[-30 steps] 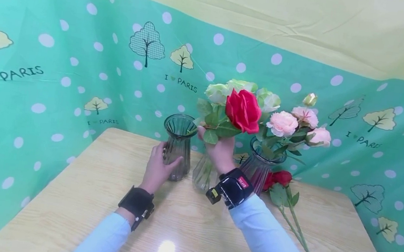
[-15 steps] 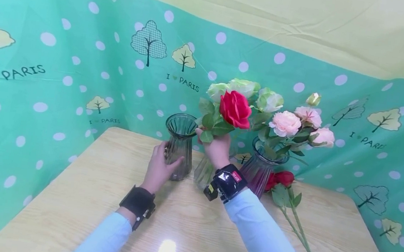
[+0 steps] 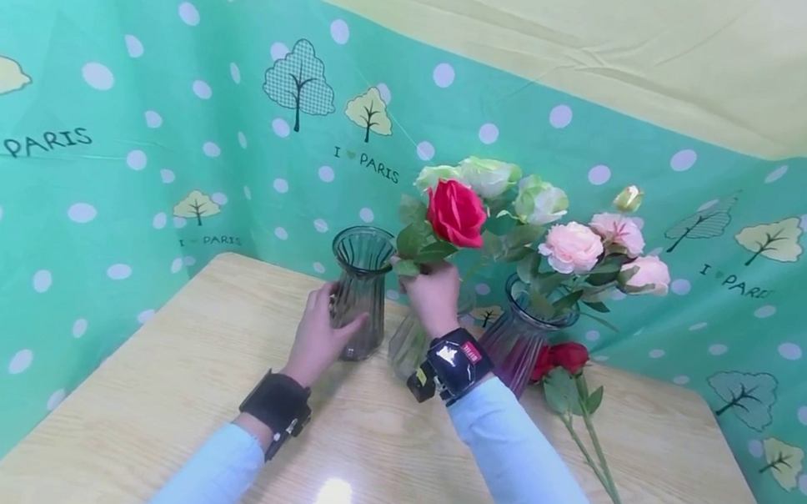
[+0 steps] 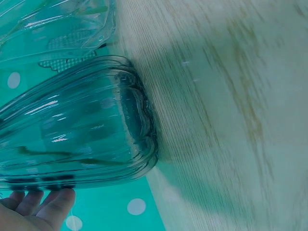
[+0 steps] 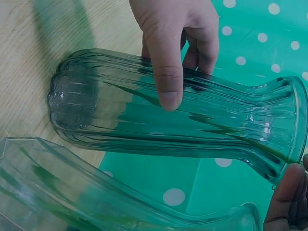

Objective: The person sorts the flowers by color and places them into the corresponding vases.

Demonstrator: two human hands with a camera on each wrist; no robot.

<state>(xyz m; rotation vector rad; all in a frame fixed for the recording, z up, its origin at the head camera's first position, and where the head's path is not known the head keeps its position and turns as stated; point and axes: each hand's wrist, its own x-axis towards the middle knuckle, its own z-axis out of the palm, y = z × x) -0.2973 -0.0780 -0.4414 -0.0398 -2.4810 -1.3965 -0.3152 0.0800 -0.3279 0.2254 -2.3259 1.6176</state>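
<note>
A grey ribbed glass vase stands upright at the left of the table. My left hand grips its lower body, thumb across the near side in the right wrist view. Just right of its rim, my right hand pinches the stem of a red rose. The green stem runs through the vase mouth and down inside the vase. The right fingertips are right at the glass rim. Rose leaves and petals partly hide the right fingers in the head view.
A clear vase with white-green flowers stands close right, partly behind the right hand. Beside it, a purplish vase holds pink flowers. Red roses with long stems lie on the table. A patterned curtain hangs behind.
The red rose has moved left and a little downward, its head turning more upright. My right hand has shifted slightly left; my left hand keeps its grip on the vase.
</note>
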